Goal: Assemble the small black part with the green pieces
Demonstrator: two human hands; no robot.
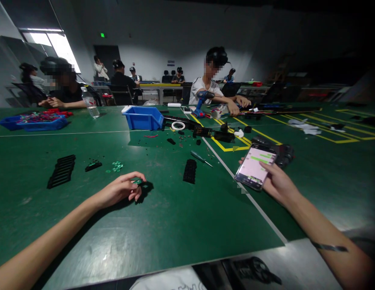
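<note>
My right hand grips a smartphone above the table's right side. Its lit screen shows green and white chat bubbles, and the thumb rests on the screen's edge. Over the table left of centre, my left hand has its fingers curled round a small green piece, partly hidden by the fingers. A pile of similar small green pieces lies just beyond that hand. Beside the pile is a small black part with green on it, then a black slotted rack. A black ribbed block lies between my hands.
A screwdriver lies past the ribbed block. Farther back are a blue bin, a white tape roll and a cordless drill. Blue trays and a water bottle stand at left. A co-worker sits opposite.
</note>
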